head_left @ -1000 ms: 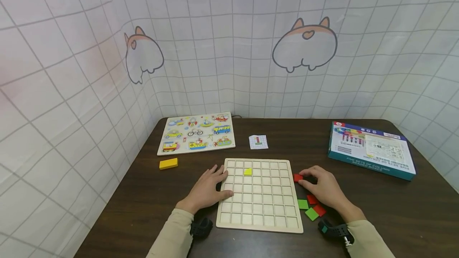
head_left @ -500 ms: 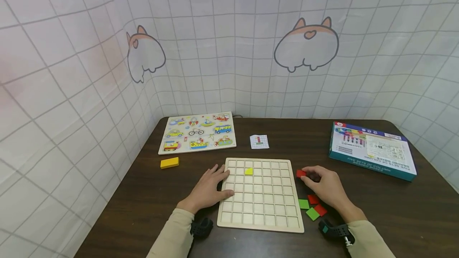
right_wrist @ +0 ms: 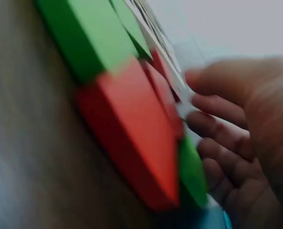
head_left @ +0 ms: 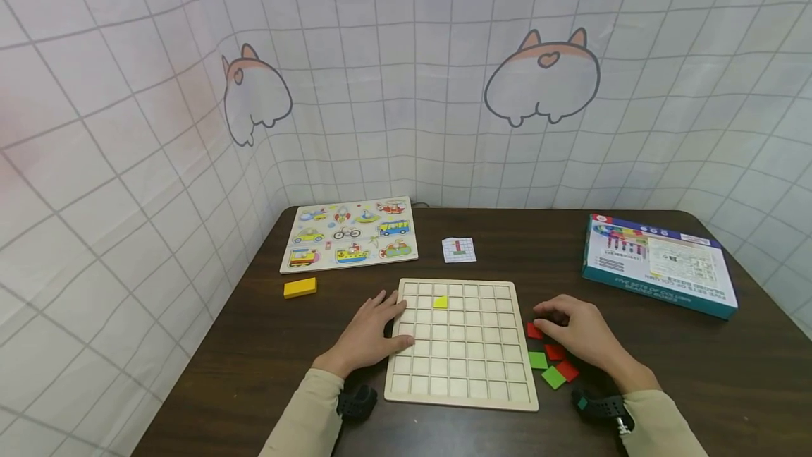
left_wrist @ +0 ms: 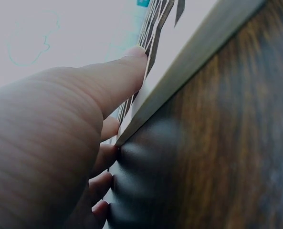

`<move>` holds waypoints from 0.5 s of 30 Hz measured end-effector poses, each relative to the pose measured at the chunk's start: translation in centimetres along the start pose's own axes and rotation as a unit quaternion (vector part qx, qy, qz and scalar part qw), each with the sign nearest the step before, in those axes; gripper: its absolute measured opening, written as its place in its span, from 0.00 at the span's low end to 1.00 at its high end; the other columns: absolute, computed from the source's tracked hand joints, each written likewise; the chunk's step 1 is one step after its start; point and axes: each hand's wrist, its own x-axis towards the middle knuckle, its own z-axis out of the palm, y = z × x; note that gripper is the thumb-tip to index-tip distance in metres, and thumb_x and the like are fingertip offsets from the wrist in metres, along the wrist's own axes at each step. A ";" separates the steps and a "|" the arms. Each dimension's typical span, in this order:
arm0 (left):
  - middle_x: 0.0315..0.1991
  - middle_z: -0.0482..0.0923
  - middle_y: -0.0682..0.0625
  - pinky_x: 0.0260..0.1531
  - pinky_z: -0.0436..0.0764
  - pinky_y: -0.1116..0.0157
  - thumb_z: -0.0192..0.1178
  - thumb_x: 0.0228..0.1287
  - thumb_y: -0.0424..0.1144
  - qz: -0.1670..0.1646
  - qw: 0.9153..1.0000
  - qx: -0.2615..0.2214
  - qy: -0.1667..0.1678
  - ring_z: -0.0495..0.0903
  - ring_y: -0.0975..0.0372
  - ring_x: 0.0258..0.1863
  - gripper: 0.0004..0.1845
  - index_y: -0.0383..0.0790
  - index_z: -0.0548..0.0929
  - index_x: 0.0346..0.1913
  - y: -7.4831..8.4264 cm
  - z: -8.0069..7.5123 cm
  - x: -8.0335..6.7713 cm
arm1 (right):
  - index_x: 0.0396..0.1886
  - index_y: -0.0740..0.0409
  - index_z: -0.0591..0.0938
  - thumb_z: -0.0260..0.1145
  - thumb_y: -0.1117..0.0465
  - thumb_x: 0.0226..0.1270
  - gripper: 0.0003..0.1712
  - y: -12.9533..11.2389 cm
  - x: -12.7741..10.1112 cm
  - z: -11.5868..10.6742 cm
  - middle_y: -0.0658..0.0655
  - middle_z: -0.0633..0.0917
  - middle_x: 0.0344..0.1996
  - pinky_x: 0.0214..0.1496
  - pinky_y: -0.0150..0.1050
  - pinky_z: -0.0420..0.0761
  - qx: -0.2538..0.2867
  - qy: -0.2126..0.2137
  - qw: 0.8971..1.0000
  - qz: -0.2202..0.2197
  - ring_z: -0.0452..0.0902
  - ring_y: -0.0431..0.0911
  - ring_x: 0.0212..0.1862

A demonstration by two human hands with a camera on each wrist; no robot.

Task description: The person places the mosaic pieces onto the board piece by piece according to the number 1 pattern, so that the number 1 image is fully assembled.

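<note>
A pale wooden grid board point(head_left: 466, 372) lies on the table with one yellow piece with a curved edge point(head_left: 440, 302) in an upper cell. My left hand point(head_left: 364, 333) rests at its left edge, fingers extended and thumb on the grid. Off the board's right edge, my right hand point(head_left: 580, 330) hovers with loosely bent fingers and nothing between them. A red tile point(head_left: 533, 331) lies just below its thumb. Nearer me are two more red tiles point(head_left: 567, 371) and two green tiles point(head_left: 538, 360). The right wrist view shows another green piece point(right_wrist: 192, 174) beside the fingers.
A small card with a drawn pattern point(head_left: 459, 250) lies behind the board. A vehicle picture puzzle point(head_left: 352, 235) is at the back left, with a yellow block point(head_left: 300, 288) in front of it. A flat teal-edged box point(head_left: 660, 266) lies at the back right.
The red tile in my right fingers has been let go and now lies slightly nearer me. My right hand has shifted a little to the right. The left hand stays on the board.
</note>
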 end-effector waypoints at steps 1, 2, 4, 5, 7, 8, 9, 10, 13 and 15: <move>0.76 0.54 0.43 0.72 0.46 0.42 0.62 0.64 0.57 0.000 1.000 -0.001 0.000 0.46 0.47 0.76 0.39 0.41 0.66 0.72 0.0 0.0 0.0 | 0.45 0.52 0.87 0.72 0.54 0.62 0.13 0.0 -0.1 -0.3 0.47 0.83 0.39 0.35 0.35 0.74 0.001 -0.011 1.000 0.001 0.71 0.42 0.35; 0.76 0.54 0.42 0.72 0.46 0.42 0.62 0.64 0.57 0.002 1.000 -0.002 0.001 0.46 0.46 0.76 0.39 0.41 0.66 0.72 0.0 0.0 0.0 | 0.45 0.51 0.87 0.73 0.52 0.61 0.14 0.0 -0.2 -0.5 0.47 0.82 0.38 0.34 0.35 0.73 0.004 -0.021 1.000 0.002 0.70 0.42 0.34; 0.76 0.54 0.42 0.72 0.46 0.42 0.62 0.64 0.57 0.003 1.000 -0.002 0.001 0.46 0.46 0.76 0.39 0.41 0.66 0.72 0.0 0.0 0.0 | 0.45 0.50 0.87 0.73 0.50 0.60 0.16 0.0 -0.3 -0.8 0.46 0.82 0.39 0.34 0.35 0.72 0.009 -0.041 0.999 0.001 0.70 0.42 0.35; 0.76 0.54 0.42 0.72 0.47 0.42 0.62 0.64 0.57 0.004 1.000 -0.002 0.001 0.46 0.46 0.76 0.39 0.40 0.66 0.72 0.0 0.0 0.0 | 0.45 0.50 0.87 0.73 0.49 0.59 0.17 0.0 -0.3 -0.9 0.46 0.81 0.39 0.35 0.36 0.72 0.011 -0.049 0.999 0.000 0.70 0.42 0.36; 0.76 0.54 0.42 0.72 0.46 0.42 0.62 0.64 0.58 0.004 1.000 -0.002 0.001 0.46 0.47 0.76 0.39 0.41 0.66 0.72 0.0 0.0 0.0 | 0.45 0.49 0.87 0.74 0.49 0.59 0.16 -0.1 -0.3 -0.9 0.46 0.81 0.40 0.37 0.36 0.73 0.011 -0.059 0.998 -0.003 0.71 0.42 0.37; 0.76 0.54 0.43 0.72 0.46 0.42 0.62 0.64 0.58 0.004 1.000 -0.002 0.001 0.46 0.47 0.76 0.40 0.41 0.66 0.72 0.0 0.0 -0.1 | 0.44 0.49 0.87 0.74 0.50 0.59 0.16 -0.1 -0.3 -0.8 0.46 0.81 0.40 0.38 0.37 0.74 0.010 -0.062 0.998 -0.004 0.72 0.42 0.38; 0.76 0.54 0.43 0.72 0.46 0.42 0.62 0.64 0.58 0.002 1.000 -0.001 0.001 0.46 0.47 0.76 0.40 0.41 0.66 0.72 0.0 0.0 -0.1 | 0.44 0.48 0.87 0.74 0.50 0.58 0.15 -0.1 -0.3 -0.7 0.46 0.81 0.39 0.38 0.37 0.74 0.009 -0.063 0.998 -0.004 0.72 0.42 0.38; 0.76 0.53 0.44 0.72 0.46 0.43 0.62 0.64 0.58 0.001 1.000 0.000 0.000 0.46 0.47 0.76 0.40 0.42 0.66 0.72 0.0 0.1 -0.1 | 0.43 0.48 0.87 0.74 0.51 0.58 0.13 -0.1 -0.3 -0.6 0.46 0.81 0.39 0.39 0.37 0.74 0.006 -0.062 0.998 -0.004 0.73 0.42 0.38; 0.76 0.54 0.44 0.72 0.46 0.43 0.62 0.64 0.58 -0.001 1.000 -0.001 0.002 0.46 0.48 0.76 0.39 0.42 0.66 0.72 0.0 0.1 -0.1 | 0.40 0.46 0.87 0.75 0.53 0.58 0.10 -0.1 -0.3 -0.4 0.45 0.81 0.38 0.40 0.38 0.75 -0.002 -0.053 0.999 -0.005 0.74 0.42 0.39; 0.76 0.54 0.44 0.72 0.46 0.43 0.62 0.64 0.58 -0.001 1.000 -0.001 0.002 0.46 0.48 0.76 0.39 0.42 0.66 0.72 0.0 0.1 -0.1 | 0.39 0.46 0.87 0.75 0.54 0.58 0.09 -0.1 -0.3 -0.3 0.45 0.81 0.38 0.40 0.39 0.76 -0.004 -0.047 0.999 -0.008 0.74 0.42 0.39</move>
